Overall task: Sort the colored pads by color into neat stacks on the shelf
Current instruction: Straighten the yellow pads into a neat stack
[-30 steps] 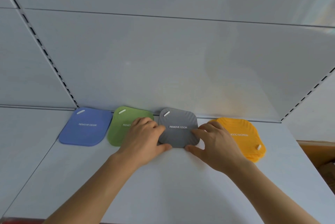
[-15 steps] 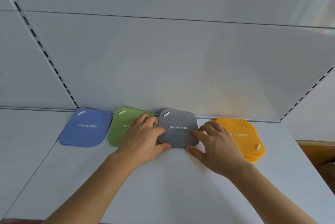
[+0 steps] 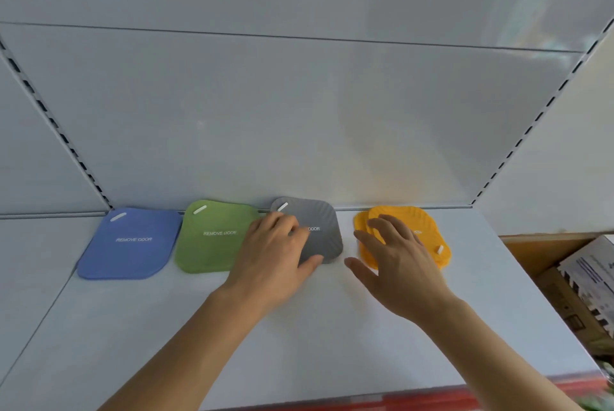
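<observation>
Along the back of the white shelf (image 3: 299, 327) lie four pad stacks in a row: blue (image 3: 131, 244), green (image 3: 212, 237), grey (image 3: 324, 234) and orange (image 3: 398, 221). My left hand (image 3: 275, 257) rests on the grey stack's left half, fingers on top and thumb at its front edge, covering part of its lettering. My right hand (image 3: 395, 264) hovers with spread fingers over the front left of the orange stack, which is uneven, with pads fanned out. The right hand holds nothing.
The shelf's back panel rises right behind the pads. Slotted uprights stand at the left (image 3: 56, 131) and right (image 3: 528, 134) corners. To the right, below shelf level, is an open cardboard box (image 3: 545, 264) with printed packages inside.
My right hand has left the grey stack's right edge and moved right over the orange stack. My left hand has slid further onto the grey stack, uncovering the green pad's lettering.
</observation>
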`<state>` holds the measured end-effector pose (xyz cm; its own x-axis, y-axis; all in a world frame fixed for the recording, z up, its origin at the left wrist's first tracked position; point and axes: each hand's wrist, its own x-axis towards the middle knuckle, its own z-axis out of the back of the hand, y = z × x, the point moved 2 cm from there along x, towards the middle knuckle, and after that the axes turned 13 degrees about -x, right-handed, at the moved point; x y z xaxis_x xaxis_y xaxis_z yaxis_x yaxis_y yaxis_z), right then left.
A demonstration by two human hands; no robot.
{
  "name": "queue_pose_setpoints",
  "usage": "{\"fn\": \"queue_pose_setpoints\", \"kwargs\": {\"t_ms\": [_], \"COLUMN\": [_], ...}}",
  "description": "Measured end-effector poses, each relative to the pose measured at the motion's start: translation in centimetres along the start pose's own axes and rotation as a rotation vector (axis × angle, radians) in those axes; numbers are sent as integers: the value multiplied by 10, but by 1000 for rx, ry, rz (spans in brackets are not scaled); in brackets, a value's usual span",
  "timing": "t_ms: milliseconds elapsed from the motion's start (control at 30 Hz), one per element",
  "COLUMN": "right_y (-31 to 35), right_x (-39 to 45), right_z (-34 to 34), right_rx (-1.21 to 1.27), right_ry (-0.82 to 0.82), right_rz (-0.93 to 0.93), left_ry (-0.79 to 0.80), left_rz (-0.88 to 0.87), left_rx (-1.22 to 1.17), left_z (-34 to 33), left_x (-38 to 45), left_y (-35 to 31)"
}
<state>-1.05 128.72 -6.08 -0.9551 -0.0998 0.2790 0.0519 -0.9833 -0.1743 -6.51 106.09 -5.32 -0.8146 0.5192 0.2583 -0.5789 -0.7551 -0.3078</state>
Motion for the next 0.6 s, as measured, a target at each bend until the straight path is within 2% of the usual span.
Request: {"fn": "queue_pose_setpoints", "kwargs": {"t_ms": [133,267,400,600], "right_y": [-44,-86,-95,-109], "right_x": [-26,-37,-32,-24], "right_z": [0,-4,-5,-15], "right_rx": [-33,-60,78,407], "right_ry": [-7,227,342,332], "right_rz": [-217,-463,-523,-566], "left_ry": [15,49,111,52], "left_rz": [-90,-71,10,146], "left_rx": [-84,-161,-104,-101], "left_z": [-18,-42,-71,-85], "left_x": [16,34,47,47], "left_y": [-45,-81,-107,-118]}}
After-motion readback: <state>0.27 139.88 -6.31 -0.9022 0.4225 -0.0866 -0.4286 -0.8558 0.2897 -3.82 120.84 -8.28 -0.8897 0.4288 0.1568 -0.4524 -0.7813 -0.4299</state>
